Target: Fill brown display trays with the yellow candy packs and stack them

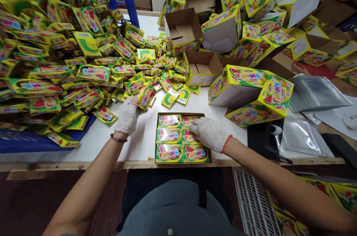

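My left hand (126,117), in a white knit glove, is closed on a small yellow-green "Twins" box (147,96) at the front edge of a heap of such boxes. Before me stands an open shallow carton (157,137) with two columns of small Twins boxes lying face up in it. My right hand (211,134), gloved too, rests over the carton's right side. Its slightly bent fingers touch the upper and middle boxes of the right column and partly cover them; no box is lifted in it. A loose small box (106,115) lies left of my left hand.
A blue crate (83,131) overflowing with small boxes fills the left. Open Twins cartons (248,87) are piled at the back right. Clear plastic sleeves (318,92) and a black object (259,139) lie at right. Below the table edge is a white slatted crate (251,198).
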`<state>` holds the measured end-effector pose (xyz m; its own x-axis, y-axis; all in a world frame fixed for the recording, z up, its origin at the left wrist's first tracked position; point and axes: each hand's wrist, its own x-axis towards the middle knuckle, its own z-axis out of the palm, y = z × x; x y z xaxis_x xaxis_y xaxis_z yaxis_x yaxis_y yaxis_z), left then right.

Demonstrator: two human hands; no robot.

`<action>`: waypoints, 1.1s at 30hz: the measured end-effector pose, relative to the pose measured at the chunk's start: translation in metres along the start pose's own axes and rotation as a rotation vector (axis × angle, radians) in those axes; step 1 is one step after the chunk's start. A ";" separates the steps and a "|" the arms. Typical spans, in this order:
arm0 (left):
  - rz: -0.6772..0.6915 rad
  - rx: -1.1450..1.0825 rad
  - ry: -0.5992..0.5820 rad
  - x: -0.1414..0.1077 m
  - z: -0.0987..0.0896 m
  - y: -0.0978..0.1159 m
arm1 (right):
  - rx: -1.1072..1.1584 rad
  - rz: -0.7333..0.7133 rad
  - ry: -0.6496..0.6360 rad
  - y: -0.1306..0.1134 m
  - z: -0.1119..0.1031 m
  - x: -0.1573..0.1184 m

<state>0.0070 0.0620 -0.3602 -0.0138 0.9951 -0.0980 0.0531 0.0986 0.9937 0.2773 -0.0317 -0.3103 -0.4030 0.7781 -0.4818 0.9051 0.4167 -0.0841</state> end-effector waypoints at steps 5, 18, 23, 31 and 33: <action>-0.160 -0.343 -0.226 -0.053 0.039 0.029 | 0.776 0.027 0.339 -0.006 -0.008 0.005; 0.224 0.150 -0.218 -0.071 0.094 0.037 | 1.166 0.064 0.649 0.011 -0.005 -0.008; 0.446 0.621 -0.332 -0.073 0.079 0.025 | 0.952 0.118 0.737 0.021 0.002 -0.008; 0.799 1.178 -0.511 -0.076 0.050 0.003 | 0.207 0.084 0.244 0.036 -0.024 0.019; 0.795 1.169 -0.493 -0.079 0.051 0.002 | 0.181 0.105 0.244 0.027 -0.016 0.026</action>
<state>0.0588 -0.0161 -0.3536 0.7181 0.6699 0.1885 0.6357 -0.7417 0.2141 0.2886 0.0072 -0.3110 -0.3070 0.9113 -0.2746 0.9440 0.2549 -0.2093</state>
